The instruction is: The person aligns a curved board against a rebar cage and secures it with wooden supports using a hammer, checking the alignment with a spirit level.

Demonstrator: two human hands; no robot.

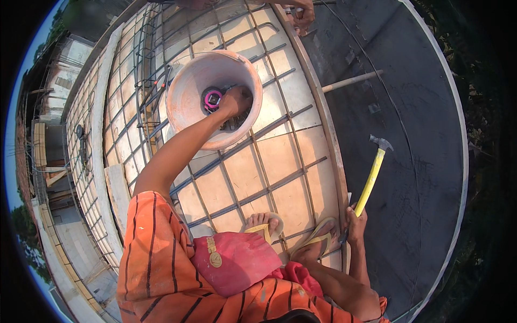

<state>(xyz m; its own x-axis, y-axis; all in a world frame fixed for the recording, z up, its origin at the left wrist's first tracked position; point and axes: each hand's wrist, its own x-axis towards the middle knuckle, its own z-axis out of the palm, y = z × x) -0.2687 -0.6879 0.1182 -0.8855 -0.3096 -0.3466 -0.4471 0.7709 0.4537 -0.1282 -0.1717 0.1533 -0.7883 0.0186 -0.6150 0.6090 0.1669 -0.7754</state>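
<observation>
My left arm reaches into a whitish plastic bucket (186, 97) standing on the rebar grid. Down inside it, my left hand (237, 102) is among small dark metal pieces (235, 123), too unclear to name. Its fingers are hidden. Beside that hand lies a round black and pink tape measure (212, 99). Low on the right, my right hand (356, 222) is closed around the lower handle of a claw hammer (370, 180) with a yellow handle and grey head. The hammer points upward, away from me, over the dark panel.
Crossed rebar (264, 167) covers the pale boards under my sandalled feet (266, 223). A wooden edge board (318, 102) separates them from a dark sloping surface (398, 231), crossed by a cable and a wooden pole (353, 81). Another person's hand (304, 15) is at the top.
</observation>
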